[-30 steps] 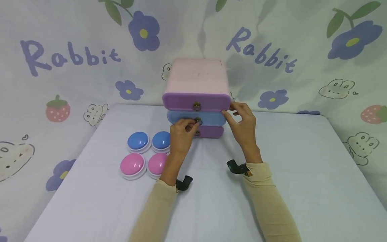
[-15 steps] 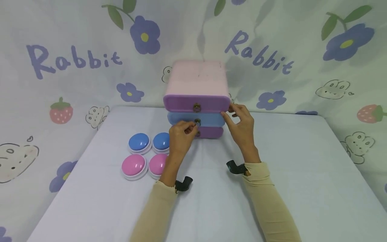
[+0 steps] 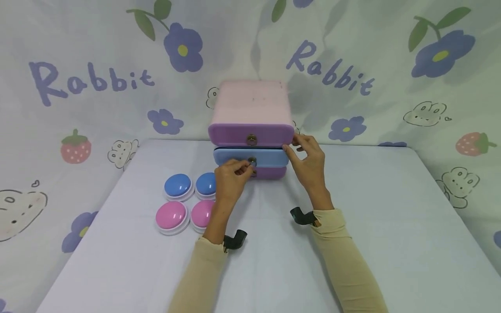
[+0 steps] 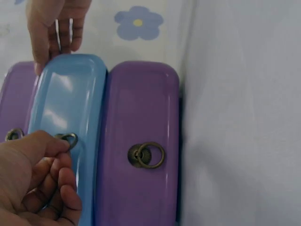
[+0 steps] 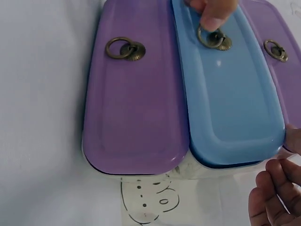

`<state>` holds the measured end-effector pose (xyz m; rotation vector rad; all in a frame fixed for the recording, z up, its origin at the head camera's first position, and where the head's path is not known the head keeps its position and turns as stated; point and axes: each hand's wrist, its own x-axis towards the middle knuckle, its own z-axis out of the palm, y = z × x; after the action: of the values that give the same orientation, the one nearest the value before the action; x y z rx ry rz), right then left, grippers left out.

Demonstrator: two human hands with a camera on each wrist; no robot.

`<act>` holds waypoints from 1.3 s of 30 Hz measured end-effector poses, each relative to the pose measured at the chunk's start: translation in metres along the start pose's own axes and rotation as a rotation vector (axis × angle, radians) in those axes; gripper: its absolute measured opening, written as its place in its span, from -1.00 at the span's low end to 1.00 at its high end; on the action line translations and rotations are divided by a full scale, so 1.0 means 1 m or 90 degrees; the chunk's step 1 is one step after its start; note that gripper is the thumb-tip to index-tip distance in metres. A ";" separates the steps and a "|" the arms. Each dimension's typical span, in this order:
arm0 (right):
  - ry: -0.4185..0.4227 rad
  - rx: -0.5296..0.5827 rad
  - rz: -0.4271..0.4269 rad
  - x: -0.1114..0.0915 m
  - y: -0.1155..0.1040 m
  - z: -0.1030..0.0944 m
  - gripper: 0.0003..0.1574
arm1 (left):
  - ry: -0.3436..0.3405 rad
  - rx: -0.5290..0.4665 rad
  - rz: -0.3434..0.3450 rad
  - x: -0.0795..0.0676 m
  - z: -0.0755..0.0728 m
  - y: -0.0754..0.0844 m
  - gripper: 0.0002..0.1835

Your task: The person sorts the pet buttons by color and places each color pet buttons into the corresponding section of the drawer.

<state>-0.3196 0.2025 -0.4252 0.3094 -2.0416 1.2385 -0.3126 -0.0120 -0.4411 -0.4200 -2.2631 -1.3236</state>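
Note:
A pink cabinet (image 3: pixel 254 102) of stacked drawers stands at the back of the white table. Its top drawer (image 3: pixel 231 135) is purple, its middle drawer (image 3: pixel 270 157) light blue, its bottom drawer (image 3: pixel 274 173) purple. My left hand (image 3: pixel 231 178) pinches the brass ring pull (image 4: pixel 71 140) of the blue drawer between thumb and index finger. That drawer sits slightly out, a thin dark gap showing along its top edge. At the cabinet's right front edge, my right hand (image 3: pixel 311 163) holds the corner near the top drawer, thumb in front and fingers at the side.
Left of the cabinet lie two blue push buttons (image 3: pixel 178 185) and two pink push buttons (image 3: pixel 171 214) on white bases, partly behind my left arm. A patterned cloth (image 3: pixel 117 43) hangs behind the table (image 3: pixel 391 226).
The blue drawer has come slightly forward with my left hand on its ring, and a dark gap now shows above it. My right hand keeps its place on the cabinet.

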 end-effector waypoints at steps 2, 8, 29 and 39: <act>0.001 0.001 0.003 0.001 0.000 0.000 -0.49 | -0.003 -0.002 -0.013 -0.002 -0.001 0.002 -0.92; 0.003 0.002 0.013 0.003 0.001 -0.002 -0.48 | -0.013 -0.006 -0.038 -0.004 -0.003 0.006 -0.91; 0.002 0.007 0.012 0.004 -0.003 -0.004 -0.47 | -0.027 -0.012 -0.026 -0.030 -0.019 0.015 -0.93; -0.007 -0.008 0.031 0.001 -0.004 -0.002 -0.47 | -0.027 -0.024 -0.034 -0.038 -0.027 0.018 -0.92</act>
<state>-0.3175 0.2028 -0.4211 0.2626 -2.0771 1.2562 -0.2651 -0.0278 -0.4381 -0.4057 -2.3018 -1.3986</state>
